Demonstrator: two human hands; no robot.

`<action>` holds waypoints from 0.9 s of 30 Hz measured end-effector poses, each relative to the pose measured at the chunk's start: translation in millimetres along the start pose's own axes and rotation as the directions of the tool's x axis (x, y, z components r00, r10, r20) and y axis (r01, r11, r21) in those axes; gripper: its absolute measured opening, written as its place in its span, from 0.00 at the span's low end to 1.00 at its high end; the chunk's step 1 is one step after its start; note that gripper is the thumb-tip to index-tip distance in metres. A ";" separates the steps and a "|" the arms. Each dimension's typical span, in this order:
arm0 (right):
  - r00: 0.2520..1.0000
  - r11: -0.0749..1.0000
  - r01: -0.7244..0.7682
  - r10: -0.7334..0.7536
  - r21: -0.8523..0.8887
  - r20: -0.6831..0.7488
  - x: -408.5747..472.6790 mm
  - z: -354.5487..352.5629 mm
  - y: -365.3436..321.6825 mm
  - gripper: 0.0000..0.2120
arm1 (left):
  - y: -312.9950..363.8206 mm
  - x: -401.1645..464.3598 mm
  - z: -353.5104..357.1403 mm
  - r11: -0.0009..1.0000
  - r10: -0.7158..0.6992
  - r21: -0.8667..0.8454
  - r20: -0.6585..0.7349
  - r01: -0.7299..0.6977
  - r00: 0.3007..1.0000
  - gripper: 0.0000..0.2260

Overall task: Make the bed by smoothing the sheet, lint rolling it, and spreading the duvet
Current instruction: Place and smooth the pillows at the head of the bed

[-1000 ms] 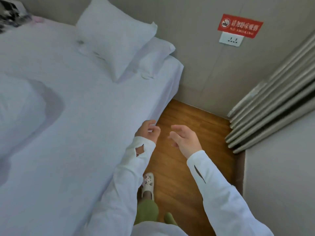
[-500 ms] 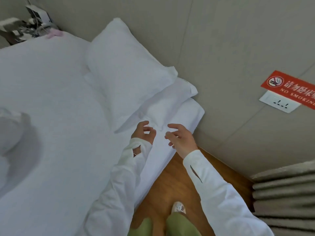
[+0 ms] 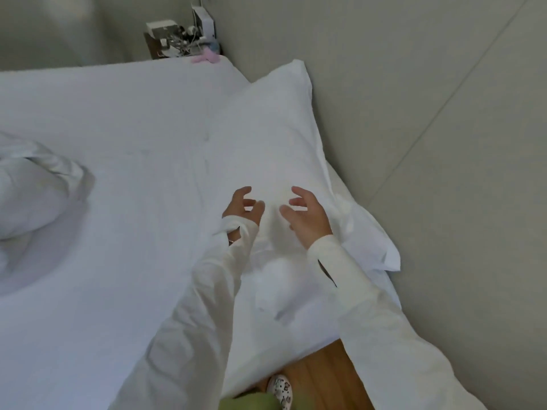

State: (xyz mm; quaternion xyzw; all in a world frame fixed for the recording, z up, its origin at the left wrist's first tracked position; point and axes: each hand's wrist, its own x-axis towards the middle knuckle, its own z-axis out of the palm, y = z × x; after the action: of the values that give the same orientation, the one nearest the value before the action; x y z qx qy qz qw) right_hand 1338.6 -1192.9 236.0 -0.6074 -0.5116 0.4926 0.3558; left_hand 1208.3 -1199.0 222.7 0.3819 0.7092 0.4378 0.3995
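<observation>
My left hand and right hand hover empty, fingers spread, over the pillow to grab it.

Light soft, even, cool; moderately bright, source not visible. White sheet near washed out, folds faint. Broad soft shadow beside bunched duvet at left. Overall softness, slight motion blur; far nightstand clutter indistinct. Wide-angle bending of wall seams toward edges.
</observation>
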 end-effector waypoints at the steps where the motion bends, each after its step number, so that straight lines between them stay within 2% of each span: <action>1: 1.000 1.000 -0.009 0.009 0.013 0.009 16.1 -0.5 -6.5 0.22 | 4.7 14.2 1.8 0.999 -0.009 0.039 0.012 0.009 1.000 0.21; 5: 0.999 0.998 -0.041 0.041 0.039 0.012 76.2 8.1 -25.9 0.26 | 16.0 72.0 15.3 0.982 -0.038 0.190 0.115 0.016 0.993 0.26; 9: 0.999 0.997 0.012 -0.010 -0.080 0.032 128.9 24.9 -33.7 0.29 | 13.5 138.0 27.1 0.971 -0.032 0.239 0.145 -0.004 0.989 0.27; 11: 0.998 0.970 0.052 -0.055 -0.240 -0.005 160.9 33.2 -34.1 0.31 | 9.0 171.5 28.0 0.916 -0.056 0.400 0.159 -0.012 0.986 0.28; 14: 0.999 0.809 -0.031 0.011 -0.587 -0.038 205.8 45.5 -34.5 0.41 | 0.2 214.1 27.3 0.850 -0.112 0.526 0.175 0.003 0.978 0.30; 17: 0.986 0.727 -0.157 0.154 -0.669 -0.063 234.7 56.4 -27.7 0.56 | -8.5 244.5 27.4 0.844 -0.213 0.530 0.191 0.083 0.958 0.39; 21: 0.967 0.693 -0.256 0.182 -0.674 -0.180 252.8 59.5 -12.1 0.70 | -24.2 265.3 26.5 0.832 -0.378 0.481 0.130 0.275 0.916 0.54; 24: 0.946 0.627 -0.322 0.184 -0.710 -0.267 260.8 54.6 -6.1 0.73 | -38.8 279.7 22.1 0.819 -0.488 0.389 0.085 0.422 0.869 0.63; 27: 0.917 0.583 -0.398 0.253 -0.708 -0.308 269.6 39.1 1.4 0.72 | -49.6 273.6 34.2 0.780 -0.567 0.337 0.027 0.527 0.823 0.63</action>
State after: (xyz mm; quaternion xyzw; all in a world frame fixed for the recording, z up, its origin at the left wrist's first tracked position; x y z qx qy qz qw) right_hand 1299.0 -934.0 161.2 -0.8235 -0.5163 0.2347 0.0150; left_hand 1123.1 -960.5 103.1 0.2449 0.8230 0.1587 0.4873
